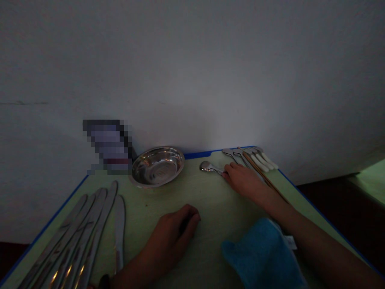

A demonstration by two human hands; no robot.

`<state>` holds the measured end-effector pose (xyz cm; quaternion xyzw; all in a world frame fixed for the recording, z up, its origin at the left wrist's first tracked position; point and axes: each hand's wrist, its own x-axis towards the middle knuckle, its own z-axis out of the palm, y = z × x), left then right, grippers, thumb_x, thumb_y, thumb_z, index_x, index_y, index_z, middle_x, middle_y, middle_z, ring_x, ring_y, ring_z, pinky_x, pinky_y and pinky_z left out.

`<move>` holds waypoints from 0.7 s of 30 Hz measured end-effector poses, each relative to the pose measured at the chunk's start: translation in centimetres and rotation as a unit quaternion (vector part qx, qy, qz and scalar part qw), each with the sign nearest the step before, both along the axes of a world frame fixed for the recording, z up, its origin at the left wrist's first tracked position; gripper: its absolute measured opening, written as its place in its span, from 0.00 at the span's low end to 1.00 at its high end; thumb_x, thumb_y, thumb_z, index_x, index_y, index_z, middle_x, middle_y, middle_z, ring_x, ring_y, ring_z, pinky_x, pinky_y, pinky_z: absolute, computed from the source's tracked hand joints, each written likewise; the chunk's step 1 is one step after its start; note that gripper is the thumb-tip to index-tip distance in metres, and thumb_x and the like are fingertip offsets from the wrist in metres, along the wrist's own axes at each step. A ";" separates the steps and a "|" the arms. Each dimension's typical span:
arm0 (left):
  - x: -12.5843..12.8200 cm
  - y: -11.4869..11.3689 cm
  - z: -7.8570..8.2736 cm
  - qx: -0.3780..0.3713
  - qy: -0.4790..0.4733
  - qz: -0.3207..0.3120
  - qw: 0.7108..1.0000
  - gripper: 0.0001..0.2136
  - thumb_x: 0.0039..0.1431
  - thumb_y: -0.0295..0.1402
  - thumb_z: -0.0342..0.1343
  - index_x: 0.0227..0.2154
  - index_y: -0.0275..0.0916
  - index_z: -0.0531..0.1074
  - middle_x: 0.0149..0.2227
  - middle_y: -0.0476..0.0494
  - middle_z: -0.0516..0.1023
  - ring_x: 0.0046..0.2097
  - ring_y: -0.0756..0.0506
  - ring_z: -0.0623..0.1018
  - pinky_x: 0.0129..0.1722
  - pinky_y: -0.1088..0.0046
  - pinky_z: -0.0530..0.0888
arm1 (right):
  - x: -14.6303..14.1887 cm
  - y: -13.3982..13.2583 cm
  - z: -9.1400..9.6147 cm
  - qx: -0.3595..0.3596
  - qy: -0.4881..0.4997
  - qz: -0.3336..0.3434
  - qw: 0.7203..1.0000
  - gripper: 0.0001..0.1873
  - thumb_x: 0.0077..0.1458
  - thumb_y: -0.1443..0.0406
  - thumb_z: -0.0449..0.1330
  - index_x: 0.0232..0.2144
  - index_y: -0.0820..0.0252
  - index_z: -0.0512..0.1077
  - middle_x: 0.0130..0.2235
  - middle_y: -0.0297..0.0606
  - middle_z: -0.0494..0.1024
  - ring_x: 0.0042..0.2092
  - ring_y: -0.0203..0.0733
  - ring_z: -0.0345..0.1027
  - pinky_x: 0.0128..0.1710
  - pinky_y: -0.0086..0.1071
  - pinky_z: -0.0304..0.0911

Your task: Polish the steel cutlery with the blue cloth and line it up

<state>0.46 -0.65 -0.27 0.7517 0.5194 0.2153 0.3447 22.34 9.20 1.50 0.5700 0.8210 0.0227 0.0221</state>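
Note:
My right hand (239, 176) reaches to the right back of the table, its fingers closed on the handle of a metal spoon (207, 166). The spoon's shiny bowl end points left, low over the tabletop. Just beyond that hand lie more metal spoons (229, 152), a pair of wooden chopsticks (255, 161) and several white-handled utensils (266, 162). Loosely curled, my left hand (177, 226) rests near the table's middle with nothing visible in it. Several table knives (78, 233) lie side by side to its left, with one knife (119, 224) slightly apart.
A shallow steel bowl (158, 168) stands at the back, beside a blurred-out upright object (110, 144). A blue cloth (264, 253) lies at the front right, by my right forearm. The pale green tabletop (141, 204) has a blue edge and meets a white wall (192, 80).

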 end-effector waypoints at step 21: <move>0.0 0.1 0.0 0.002 0.004 -0.005 1.000 0.11 0.63 0.36 0.42 0.31 0.40 0.68 0.26 0.50 0.73 0.28 0.49 0.73 0.29 0.76 0.66 | -0.2 0.3 0.2 -0.020 0.003 -0.083 0.996 0.18 0.61 0.62 0.44 0.43 0.69 0.66 0.40 0.51 0.75 0.41 0.49 0.72 0.37 0.36 0.62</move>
